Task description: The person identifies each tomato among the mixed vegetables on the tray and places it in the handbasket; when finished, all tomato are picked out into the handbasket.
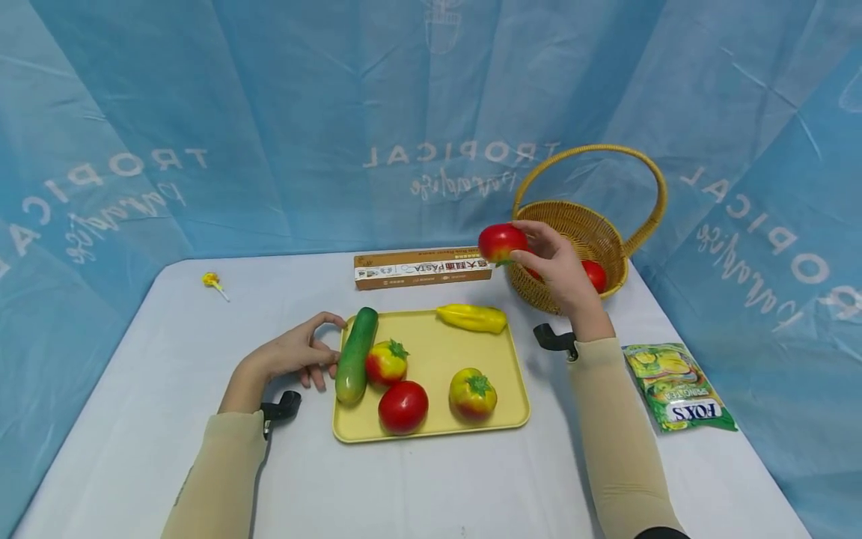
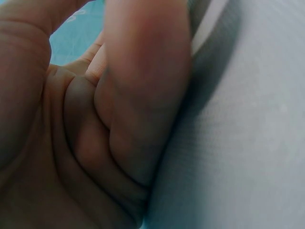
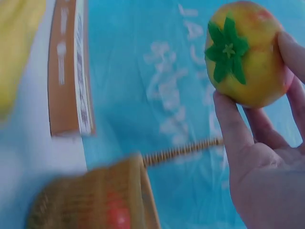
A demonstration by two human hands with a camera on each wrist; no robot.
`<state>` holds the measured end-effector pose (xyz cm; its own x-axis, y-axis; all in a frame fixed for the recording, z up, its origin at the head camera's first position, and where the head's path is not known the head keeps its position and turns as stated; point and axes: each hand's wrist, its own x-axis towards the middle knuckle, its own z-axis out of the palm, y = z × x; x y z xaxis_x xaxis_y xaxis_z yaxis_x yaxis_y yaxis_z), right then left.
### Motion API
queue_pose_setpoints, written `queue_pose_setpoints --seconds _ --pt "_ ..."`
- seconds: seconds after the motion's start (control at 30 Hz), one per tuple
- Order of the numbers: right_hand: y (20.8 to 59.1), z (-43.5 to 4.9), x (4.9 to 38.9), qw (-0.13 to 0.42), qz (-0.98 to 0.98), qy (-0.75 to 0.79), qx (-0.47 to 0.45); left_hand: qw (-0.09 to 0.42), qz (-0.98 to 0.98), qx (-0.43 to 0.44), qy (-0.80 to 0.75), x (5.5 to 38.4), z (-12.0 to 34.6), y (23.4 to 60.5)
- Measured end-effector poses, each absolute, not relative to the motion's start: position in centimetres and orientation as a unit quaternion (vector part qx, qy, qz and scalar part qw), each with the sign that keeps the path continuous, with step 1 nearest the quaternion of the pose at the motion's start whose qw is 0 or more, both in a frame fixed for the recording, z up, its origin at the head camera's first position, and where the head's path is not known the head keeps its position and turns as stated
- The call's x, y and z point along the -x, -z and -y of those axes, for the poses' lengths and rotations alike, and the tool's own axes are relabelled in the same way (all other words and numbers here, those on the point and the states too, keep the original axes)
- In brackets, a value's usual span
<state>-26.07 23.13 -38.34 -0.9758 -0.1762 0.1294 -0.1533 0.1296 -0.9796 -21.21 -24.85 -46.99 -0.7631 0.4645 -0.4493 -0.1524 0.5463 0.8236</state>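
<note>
My right hand (image 1: 560, 266) holds a red-and-yellow tomato (image 3: 250, 57) with a green leafy top between thumb and fingers, in the air by the left rim of the wicker basket (image 1: 595, 224). Red round things (image 1: 595, 275) lie inside that basket, partly hidden by the hand. At the left edge of a yellow tray (image 1: 431, 344), my left hand (image 1: 291, 352) rests with bent fingers, fingertips beside a green cucumber (image 1: 357, 355). Also on the tray are a red-yellow tomato (image 1: 387, 363), a red tomato (image 1: 403, 408), a yellow-red tomato (image 1: 473, 394) and a yellow pepper (image 1: 473, 318).
Behind the tray lies a long pasta box (image 1: 423, 268). A green Fox's candy bag (image 1: 680, 387) is at the table's right edge, and a yellow lollipop (image 1: 212, 280) at the far left. The basket's tall handle (image 1: 656, 180) arches up. Blue cloth surrounds the white table.
</note>
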Motion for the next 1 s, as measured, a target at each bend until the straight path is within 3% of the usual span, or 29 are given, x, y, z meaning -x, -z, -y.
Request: queue_pose_setpoints --seconds 0.3,1.0 --pt "39.7 -27.9 27.2 -0.029 -0.771 0.637 0.018 0.330 -0.815 -0.093 -0.467 21.2 25.0 47.0" --pt "41.2 -29.6 27.9 0.000 -0.803 0.593 -0.063 0.329 -0.815 -0.099 -0.466 21.1 24.9 47.1"
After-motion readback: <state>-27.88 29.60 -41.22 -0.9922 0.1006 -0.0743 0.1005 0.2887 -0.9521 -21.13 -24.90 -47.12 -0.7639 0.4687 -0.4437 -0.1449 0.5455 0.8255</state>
